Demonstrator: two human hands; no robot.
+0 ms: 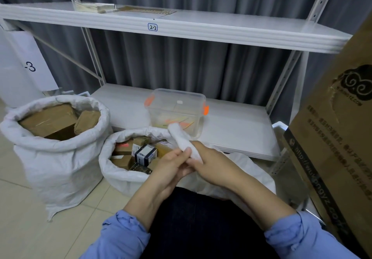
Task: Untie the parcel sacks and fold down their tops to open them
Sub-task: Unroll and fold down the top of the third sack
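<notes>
**A:** How far along are you, by the look of it?

**B:** Nearest you, your left hand (171, 164) and right hand (209, 164) are close together. Both hands grip the twisted neck (181, 138) of the third sack (247, 170), which lies by your lap. I'd say that one isn't opened yet. Just past it the middle sack (120, 178) has its rim rolled down and parcels showing. Further left, the tall sack (50, 158) is the same.

**A:** So two done, one to go?

**B:** That's my read. The clear box (177, 108) on the shelf (231, 134) behind isn't part of it.
</notes>
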